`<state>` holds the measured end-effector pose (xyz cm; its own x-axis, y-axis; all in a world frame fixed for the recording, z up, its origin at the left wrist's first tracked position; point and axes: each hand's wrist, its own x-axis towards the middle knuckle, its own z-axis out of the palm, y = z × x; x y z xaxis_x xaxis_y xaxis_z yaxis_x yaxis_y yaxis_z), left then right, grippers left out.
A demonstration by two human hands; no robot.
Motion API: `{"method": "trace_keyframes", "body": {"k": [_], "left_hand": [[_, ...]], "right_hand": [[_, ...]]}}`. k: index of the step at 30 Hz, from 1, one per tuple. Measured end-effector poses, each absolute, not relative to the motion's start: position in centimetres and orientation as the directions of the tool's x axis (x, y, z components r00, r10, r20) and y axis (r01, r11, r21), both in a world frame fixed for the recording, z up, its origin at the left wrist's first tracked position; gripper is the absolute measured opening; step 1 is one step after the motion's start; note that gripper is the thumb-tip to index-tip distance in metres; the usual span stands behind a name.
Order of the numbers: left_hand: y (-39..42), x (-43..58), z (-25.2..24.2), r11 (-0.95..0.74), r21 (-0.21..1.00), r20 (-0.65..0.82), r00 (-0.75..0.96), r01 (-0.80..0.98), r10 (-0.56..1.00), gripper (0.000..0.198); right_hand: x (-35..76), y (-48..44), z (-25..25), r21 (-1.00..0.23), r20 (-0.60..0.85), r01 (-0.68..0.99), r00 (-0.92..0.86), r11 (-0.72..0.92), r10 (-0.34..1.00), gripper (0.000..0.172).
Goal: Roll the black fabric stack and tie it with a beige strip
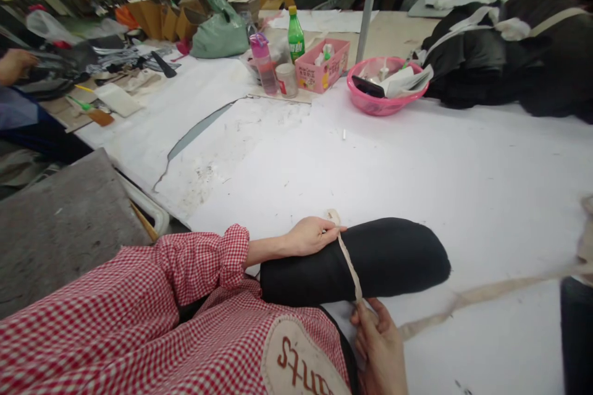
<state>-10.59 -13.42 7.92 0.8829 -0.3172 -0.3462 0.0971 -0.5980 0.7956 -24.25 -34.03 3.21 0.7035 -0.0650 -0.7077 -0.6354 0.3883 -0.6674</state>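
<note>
A long black piece (398,253) with a smooth surface and a rounded right end lies on the white table in front of me. Across its middle runs a thin beige strip (349,262) that looks like cloth or tape. At the far edge of the black piece, my left hand (308,236) pinches the strip, with a short curled end sticking out beyond the fingers. My right hand (378,342) is closed on the strip at the near edge, thumb and forefinger together. The rest of the strip past my right hand is hidden.
A pink basin (382,105), a pink box (319,68), a green bottle (295,37) and a jar (286,80) stand farther back. Dark fabric (491,68) is heaped at back right. Another person's hand (17,65) shows at far left. The table covering has a tear (199,129).
</note>
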Motion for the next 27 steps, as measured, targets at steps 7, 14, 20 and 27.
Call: {"method": "trace_keyframes", "body": {"k": [7,14,20,27], "left_hand": [[-13.5,-10.3,7.8,-0.559,0.821,-0.341,0.884,0.114,-0.32,0.04],[-13.6,-10.0,7.4,-0.476,0.861,-0.369,0.864,0.18,-0.342,0.039],[-13.8,-9.9,7.2,-0.361,0.888,-0.415,0.833,0.284,-0.366,0.04],[-14.4,-9.9,7.4,-0.242,0.866,-0.5,0.781,0.438,-0.374,0.031]], "right_hand": [[-24.0,-33.5,3.2,-0.618,-0.763,-0.664,0.635,0.421,-0.119,0.073],[-24.4,-32.7,3.9,-0.611,-0.783,-0.673,0.592,0.417,-0.191,0.073],[-24.4,-32.5,3.5,-0.58,-0.807,-0.695,0.562,0.425,-0.182,0.073],[-24.9,-32.2,3.9,-0.671,-0.74,-0.629,0.601,0.393,-0.302,0.064]]}}
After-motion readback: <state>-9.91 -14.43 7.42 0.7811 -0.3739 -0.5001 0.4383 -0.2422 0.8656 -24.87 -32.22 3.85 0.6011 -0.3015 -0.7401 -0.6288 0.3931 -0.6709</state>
